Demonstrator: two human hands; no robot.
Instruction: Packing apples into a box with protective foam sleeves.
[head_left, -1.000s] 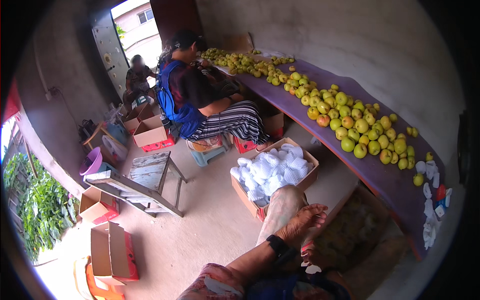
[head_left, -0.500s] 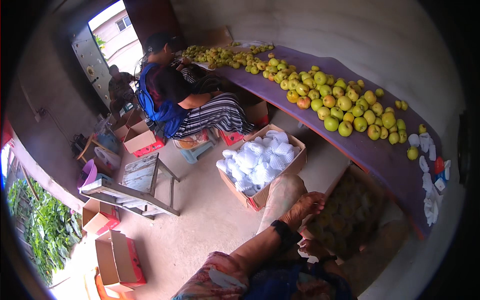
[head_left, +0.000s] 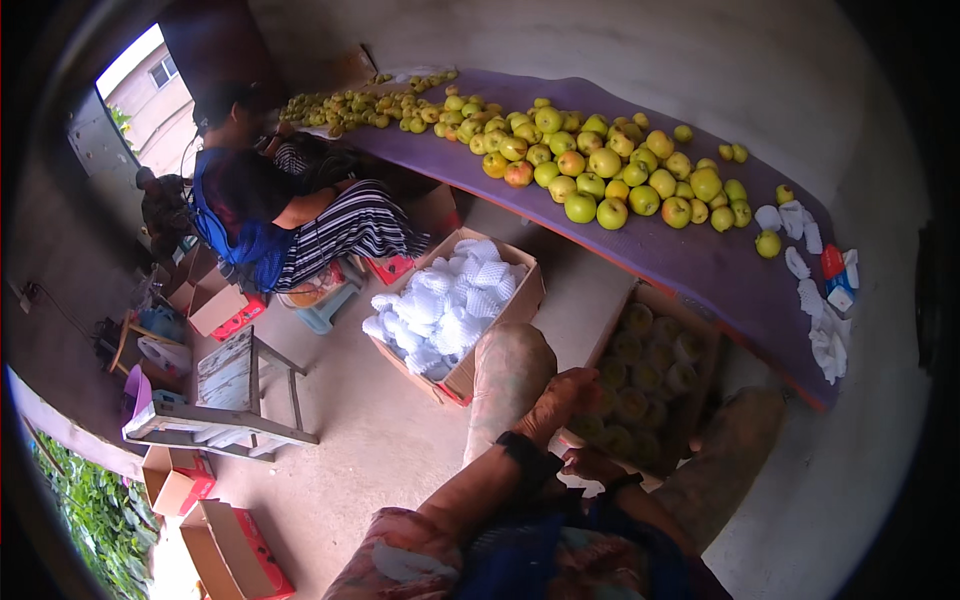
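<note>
My left hand [head_left: 565, 395], with a dark watch band, is beside my raised left knee, above the edge of a box of netted fruit [head_left: 640, 372] under the table. Its fingers are bent and indistinct. Lower, my right hand [head_left: 588, 465] has curled fingers beside a small white piece that I cannot make out; whether it grips it is unclear. A carton of white foam nets [head_left: 450, 305] stands in front of my left knee. Yellow-green apples [head_left: 610, 165] lie along the purple-covered table [head_left: 700, 270], with loose nets and a small red-and-blue packet [head_left: 838, 285] at its right end.
A co-worker [head_left: 240, 190] in striped trousers sits on a low stool at left, another person [head_left: 160, 210] behind. A weathered wooden chair [head_left: 225, 400], open cardboard boxes [head_left: 225, 550] and a purple basin [head_left: 140, 390] are on the left; plants [head_left: 85, 510] show beyond the opening.
The view has swung right, revealing more of the fruit box under the table. My left hand's fingers, raised and apart earlier, are now lower and less distinct beside the knee.
</note>
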